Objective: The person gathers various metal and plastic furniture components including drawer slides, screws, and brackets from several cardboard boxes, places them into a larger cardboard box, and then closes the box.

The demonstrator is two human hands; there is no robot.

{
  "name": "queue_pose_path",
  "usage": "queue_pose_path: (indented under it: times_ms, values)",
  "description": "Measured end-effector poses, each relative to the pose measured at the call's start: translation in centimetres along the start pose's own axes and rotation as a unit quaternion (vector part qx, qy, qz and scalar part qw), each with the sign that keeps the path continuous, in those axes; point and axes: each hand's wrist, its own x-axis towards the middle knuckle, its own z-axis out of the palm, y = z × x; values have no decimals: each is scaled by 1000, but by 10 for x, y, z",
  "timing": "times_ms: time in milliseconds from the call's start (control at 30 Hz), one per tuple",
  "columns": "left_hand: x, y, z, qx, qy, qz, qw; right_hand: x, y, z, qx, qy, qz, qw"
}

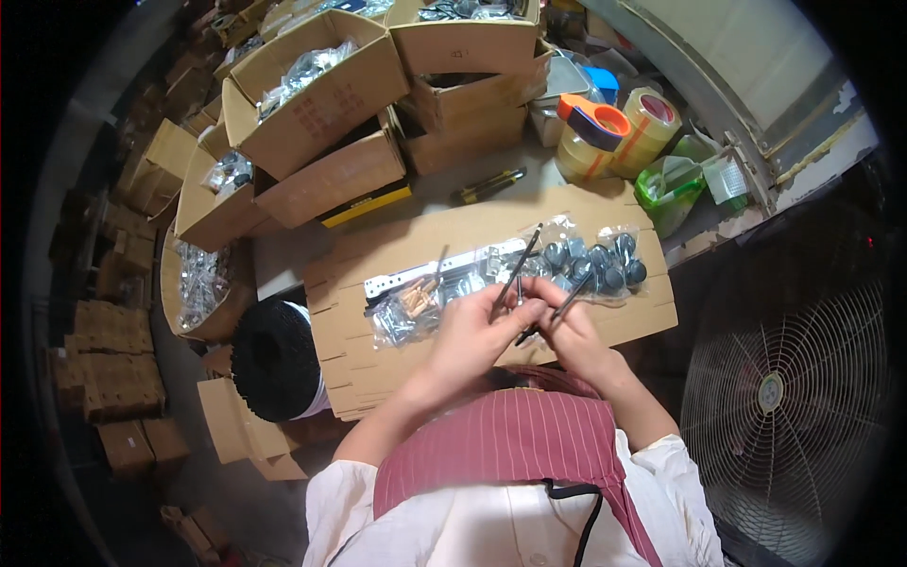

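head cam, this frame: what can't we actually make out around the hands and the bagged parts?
- Head view: how many thin dark rods the left hand and right hand hold; the fingers overlap them.
- Head view: contents of the clear bag of parts; too small, plastic glare.
- Head view: lower rod ends, hidden between the hands.
- Head view: cardboard sheet near edge, covered by forearms and apron.

Ahead of me I see open cardboard boxes (316,99) stacked at the back of the tabletop (283,260), several holding clear bags of metal parts. Just right of them I see tape rolls (624,137) with an orange dispenser (595,118) on top, a green bag (671,189) near them, and a yellow-black knife (487,186) in front of the boxes. A black spool (274,359) sits at the lower left, and a large fan (784,397) stands at the right.
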Motion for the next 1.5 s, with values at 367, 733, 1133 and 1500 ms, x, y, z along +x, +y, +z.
queue_pose_path:
  times_ms: [367, 733, 1133, 1500]
  values:
    - [16, -30, -22, -124, 126, 138, 975, 14, -38, -16, -503, -16, -276, 819]
    - [-4, -2, -24, -209, -48, 55, 975, 21, -46, -23, -424, -174, -149, 876]
    - [3, -34, -14, -131, -21, 48, 990, 21, 3, 7, -532, -52, -237, 811]
    - [-18, 7, -32, -325, -121, -24, 938, 5, 24, 6, -252, -94, -272, 924]
